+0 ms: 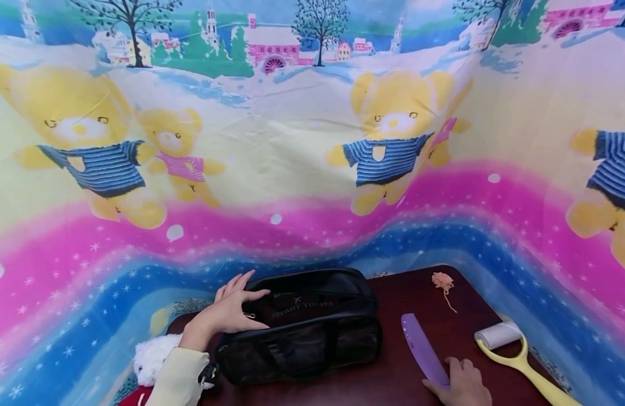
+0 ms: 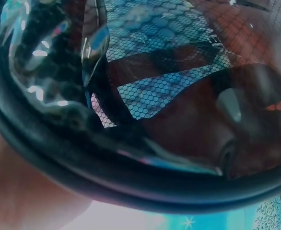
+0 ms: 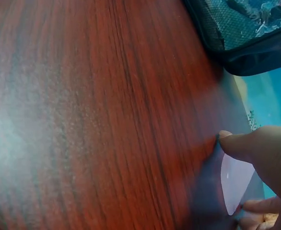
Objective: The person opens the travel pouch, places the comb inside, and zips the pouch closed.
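Observation:
A black travel toiletry bag (image 1: 297, 349) with see-through panels stands on the table, its lid up and its top unzipped. My left hand (image 1: 231, 310) is at the bag's left end, fingers straight and spread across the opening between lid and front rim. In the left wrist view, the clear panel with dark piping (image 2: 179, 203) and the mesh (image 2: 155, 96) fill the picture. To the right of the bag, my right hand (image 1: 464, 383) pinches the near end of a purple comb (image 1: 421, 344) between thumb and fingers. The comb's far end points away, toward the back.
A yellow-handled lint roller (image 1: 525, 361) lies at the table's right edge. Behind it is a small peach yarn bundle (image 1: 442, 281) with a loose strand. A white plush toy (image 1: 152, 361) sits beside my left forearm. A bear-print curtain (image 1: 282, 146) hangs behind the dark wooden table (image 1: 393, 293).

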The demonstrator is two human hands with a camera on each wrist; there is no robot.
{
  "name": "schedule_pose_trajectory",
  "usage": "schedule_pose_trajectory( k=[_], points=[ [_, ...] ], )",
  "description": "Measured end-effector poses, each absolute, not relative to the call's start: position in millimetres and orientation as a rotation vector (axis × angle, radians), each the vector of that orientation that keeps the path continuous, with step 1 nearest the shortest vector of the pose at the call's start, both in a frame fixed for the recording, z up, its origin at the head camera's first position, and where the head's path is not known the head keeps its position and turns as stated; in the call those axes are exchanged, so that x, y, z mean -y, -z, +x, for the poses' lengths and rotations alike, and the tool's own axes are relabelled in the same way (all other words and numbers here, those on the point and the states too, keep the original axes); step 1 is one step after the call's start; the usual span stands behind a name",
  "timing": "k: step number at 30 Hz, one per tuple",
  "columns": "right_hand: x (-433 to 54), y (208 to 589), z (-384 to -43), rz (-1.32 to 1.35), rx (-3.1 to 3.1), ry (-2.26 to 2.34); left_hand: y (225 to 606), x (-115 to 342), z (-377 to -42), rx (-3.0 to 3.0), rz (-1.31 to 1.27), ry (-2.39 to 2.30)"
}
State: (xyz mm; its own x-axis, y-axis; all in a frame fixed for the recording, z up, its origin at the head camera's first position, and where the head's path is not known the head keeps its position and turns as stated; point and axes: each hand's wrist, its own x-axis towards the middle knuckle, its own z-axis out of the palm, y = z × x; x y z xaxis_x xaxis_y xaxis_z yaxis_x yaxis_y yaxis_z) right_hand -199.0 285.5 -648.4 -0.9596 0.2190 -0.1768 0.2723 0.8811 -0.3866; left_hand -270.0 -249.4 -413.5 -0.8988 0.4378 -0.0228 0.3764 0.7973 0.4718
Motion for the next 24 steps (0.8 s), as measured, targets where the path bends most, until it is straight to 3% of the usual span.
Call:
schedule_pose_trajectory(
  k=[24],
  points=[
    [-317.9,656.2,-204.3,0.214,-2.892,1.027,416.8,247.8,-274.2,-2.880,0.746,-0.699]
  ],
)
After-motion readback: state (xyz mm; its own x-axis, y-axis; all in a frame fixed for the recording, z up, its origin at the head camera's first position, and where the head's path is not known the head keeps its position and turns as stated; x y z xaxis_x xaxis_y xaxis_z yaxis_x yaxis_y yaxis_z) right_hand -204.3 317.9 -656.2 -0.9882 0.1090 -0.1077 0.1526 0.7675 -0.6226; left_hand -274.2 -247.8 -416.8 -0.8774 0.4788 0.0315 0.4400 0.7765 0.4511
